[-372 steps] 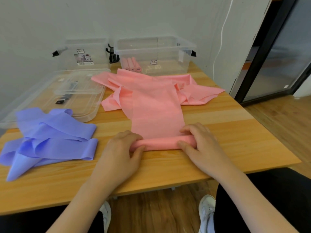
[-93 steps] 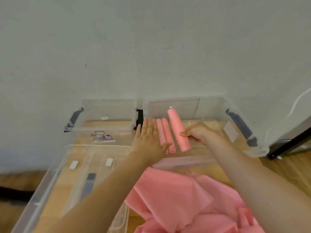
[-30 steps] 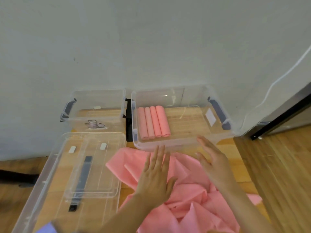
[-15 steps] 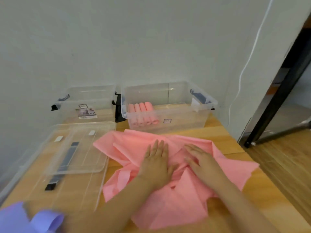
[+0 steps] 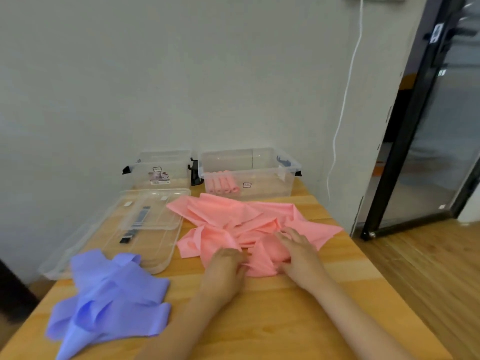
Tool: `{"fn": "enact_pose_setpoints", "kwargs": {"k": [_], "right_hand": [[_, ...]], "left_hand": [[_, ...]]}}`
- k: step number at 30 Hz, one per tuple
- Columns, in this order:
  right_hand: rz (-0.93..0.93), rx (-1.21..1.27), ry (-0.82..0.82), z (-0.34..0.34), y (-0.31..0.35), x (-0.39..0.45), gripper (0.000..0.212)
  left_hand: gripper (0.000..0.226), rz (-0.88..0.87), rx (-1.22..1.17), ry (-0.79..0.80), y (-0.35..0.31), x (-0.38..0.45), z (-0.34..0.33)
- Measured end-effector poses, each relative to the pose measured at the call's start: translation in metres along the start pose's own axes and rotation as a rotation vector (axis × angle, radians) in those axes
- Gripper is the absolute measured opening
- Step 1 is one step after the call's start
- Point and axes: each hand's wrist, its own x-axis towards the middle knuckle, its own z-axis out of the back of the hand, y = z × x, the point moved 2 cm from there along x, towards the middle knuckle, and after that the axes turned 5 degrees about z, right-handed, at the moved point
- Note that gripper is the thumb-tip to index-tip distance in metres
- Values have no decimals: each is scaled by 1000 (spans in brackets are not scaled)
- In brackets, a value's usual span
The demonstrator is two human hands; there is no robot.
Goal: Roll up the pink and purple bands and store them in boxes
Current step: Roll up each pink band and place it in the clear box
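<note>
A crumpled heap of pink bands [image 5: 233, 219] lies mid-table in front of the boxes. My left hand [image 5: 225, 266] sits at the heap's near edge, fingers curled into the pink fabric. My right hand [image 5: 298, 252] rests on the heap beside it with its fingers stretched forward over the folds. Several rolled pink bands [image 5: 223, 186] lie side by side at the left end of the clear right box [image 5: 285, 178]. The clear left box [image 5: 158, 168] holds only a small label card. A loose pile of purple bands [image 5: 111, 294] lies at the near left of the table.
Two clear box lids [image 5: 145, 229] are stacked left of the pink heap, partly under the purple pile. The wooden table [image 5: 272, 320] ends just right of my right arm. A white cable [image 5: 342, 120] hangs on the wall, and a black-framed glass door [image 5: 415, 126] stands at the right.
My head has pulled back and tilted, bringing the purple pile into view. Both hands have slid toward me over the pink heap, and my left hand's fingers have curled into the fabric.
</note>
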Motion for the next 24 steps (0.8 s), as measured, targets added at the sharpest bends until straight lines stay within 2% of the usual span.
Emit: {"fn": "enact_pose_setpoints", "kwargs": {"k": [1, 3, 5, 6, 8, 9, 10, 11, 13, 14, 16, 19, 21, 22, 24], "right_hand": [[22, -45, 49, 4, 3, 2, 70], [52, 41, 71, 14, 10, 8, 49], [69, 196, -38, 28, 14, 16, 20], [66, 233, -114, 36, 15, 22, 13], [1, 278, -271, 55, 15, 33, 11], [-75, 314, -298, 65, 16, 35, 17], [-168, 373, -246, 72, 17, 36, 27], [-277, 449, -105, 73, 17, 35, 36], [-455, 602, 274, 62, 19, 23, 50], [-493, 658, 412, 52, 19, 16, 54], [-542, 794, 508, 33, 15, 11, 59], [-608, 1237, 397, 19, 13, 18, 69], [-539, 1627, 241, 32, 21, 31, 69], [-499, 1761, 145, 44, 27, 37, 62], [-481, 1902, -67, 69, 36, 51, 33]], "left_hand": [[22, 3, -32, -47, -3, 2, 6], [13, 36, -137, -113, -13, 8, 22], [11, 118, -308, -96, -20, 16, 43], [14, 166, -384, -76, -22, 22, 54], [19, 256, -473, -58, -25, 34, 71], [18, 318, -516, -45, -25, 39, 79], [17, 392, -593, -28, -25, 43, 85], [17, 458, -717, -1, -24, 46, 89], [19, 547, -1032, 51, -25, 52, 95], [19, 563, -1167, 75, -26, 55, 98], [19, 565, -1326, 105, -29, 61, 104], [20, 528, -1421, 154, -39, 70, 115], [23, 487, -1431, 175, -44, 74, 121], [26, 462, -1440, 178, -45, 76, 124], [33, 436, -1473, 149, -45, 77, 128]]}}
